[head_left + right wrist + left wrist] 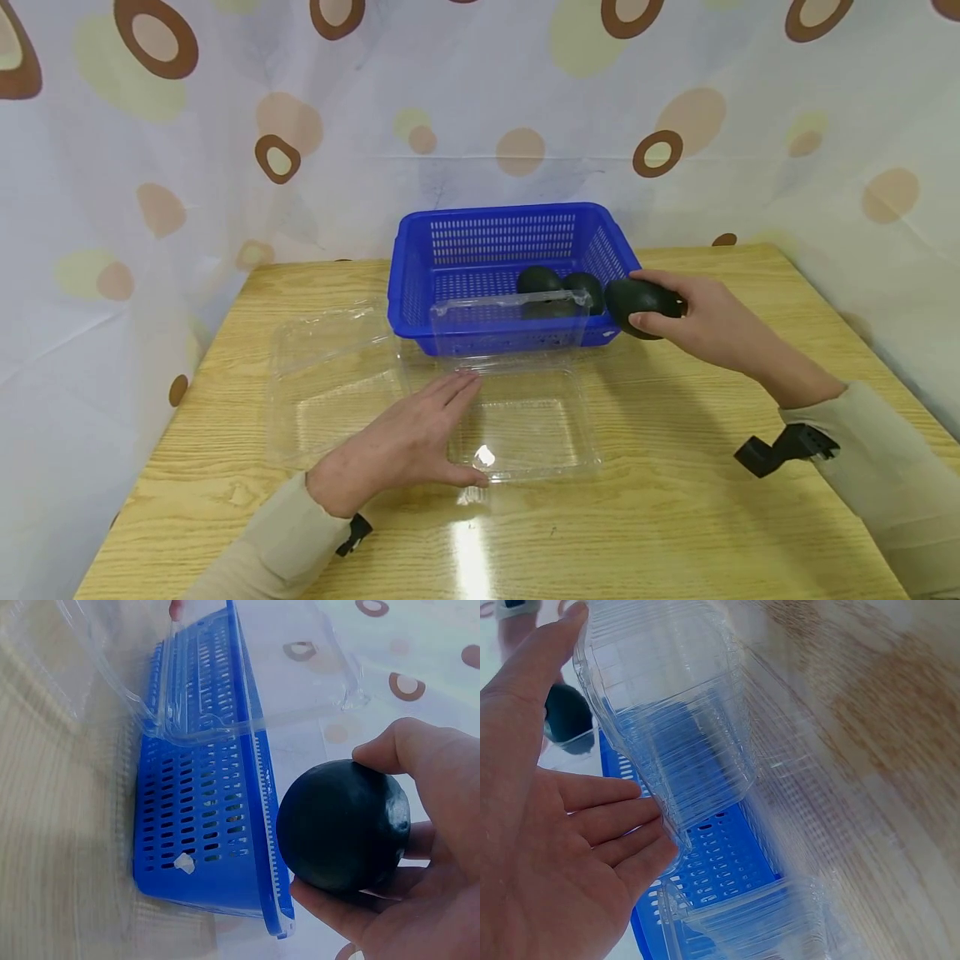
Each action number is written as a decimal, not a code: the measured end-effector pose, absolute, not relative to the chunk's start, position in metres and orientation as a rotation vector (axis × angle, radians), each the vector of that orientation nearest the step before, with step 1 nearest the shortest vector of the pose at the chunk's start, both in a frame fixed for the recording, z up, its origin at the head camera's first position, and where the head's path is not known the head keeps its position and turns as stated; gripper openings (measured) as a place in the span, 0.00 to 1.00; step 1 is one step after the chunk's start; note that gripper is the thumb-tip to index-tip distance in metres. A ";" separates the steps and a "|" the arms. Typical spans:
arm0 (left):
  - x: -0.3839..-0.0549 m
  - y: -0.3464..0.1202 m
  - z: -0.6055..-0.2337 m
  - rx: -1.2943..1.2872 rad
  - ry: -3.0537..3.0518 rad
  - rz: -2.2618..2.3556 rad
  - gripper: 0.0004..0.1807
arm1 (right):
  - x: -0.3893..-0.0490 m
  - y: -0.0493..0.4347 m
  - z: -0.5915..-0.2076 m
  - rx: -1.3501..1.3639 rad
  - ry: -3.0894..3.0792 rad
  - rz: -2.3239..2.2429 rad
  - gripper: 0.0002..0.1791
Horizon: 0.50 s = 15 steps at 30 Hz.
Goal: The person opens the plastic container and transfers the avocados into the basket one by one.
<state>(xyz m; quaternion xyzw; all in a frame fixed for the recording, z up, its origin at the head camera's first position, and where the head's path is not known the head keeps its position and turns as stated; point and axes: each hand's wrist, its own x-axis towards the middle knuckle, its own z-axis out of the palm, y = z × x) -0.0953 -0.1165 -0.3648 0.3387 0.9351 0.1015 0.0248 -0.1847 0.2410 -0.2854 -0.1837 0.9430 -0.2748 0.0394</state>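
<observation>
A dark green avocado point(641, 307) is gripped in my right hand point(712, 325), raised at the right front corner of the blue basket point(408, 275). In the right wrist view the thumb and fingers wrap the avocado point(341, 825) from one side. My left hand point(408, 437) spans the left side of a clear plastic clamshell box point(525, 433), its fingers fairly straight. Its fingertips are at the hinge side and its thumb at the front rim. The box's raised lid point(510, 321) leans before the basket. Inside the basket lie more dark avocados point(538, 280), partly behind the lid.
A second clear plastic box point(337, 392) with its lid up stands left of the first, partly behind my left hand. The wooden table point(675, 517) ends at a patterned cloth point(480, 108) hanging behind and on both sides.
</observation>
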 end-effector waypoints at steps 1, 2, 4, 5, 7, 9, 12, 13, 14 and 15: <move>-0.095 -0.116 -0.365 1.049 2.893 0.315 0.63 | -0.187 0.240 -0.285 -0.555 2.890 -0.840 0.35; -0.095 -0.116 -0.365 1.051 2.893 0.314 0.63 | -0.190 0.238 -0.285 -0.545 2.890 -0.837 0.35; -0.095 -0.116 -0.364 1.057 2.895 0.309 0.62 | -0.195 0.235 -0.285 -0.533 2.894 -0.823 0.35; -0.095 -0.116 -0.365 1.057 2.894 0.307 0.62 | -0.198 0.234 -0.285 -0.535 2.892 -0.812 0.36; -0.095 -0.116 -0.365 1.055 2.894 0.304 0.62 | -0.203 0.231 -0.285 -0.541 2.895 -0.795 0.36; -0.096 -0.116 -0.365 1.057 2.894 0.306 0.62 | -0.209 0.229 -0.286 -0.553 2.896 -0.782 0.36; -0.096 -0.116 -0.365 1.060 2.898 0.306 0.63 | -0.217 0.226 -0.287 -0.566 2.893 -0.778 0.37; -0.096 -0.117 -0.366 1.063 2.900 0.305 0.63 | -0.220 0.225 -0.288 -0.575 2.892 -0.776 0.37; -0.096 -0.117 -0.366 1.065 2.901 0.303 0.63 | -0.222 0.224 -0.288 -0.584 2.891 -0.775 0.37; -0.096 -0.117 -0.366 1.067 2.904 0.300 0.63 | -0.225 0.223 -0.289 -0.592 2.892 -0.771 0.37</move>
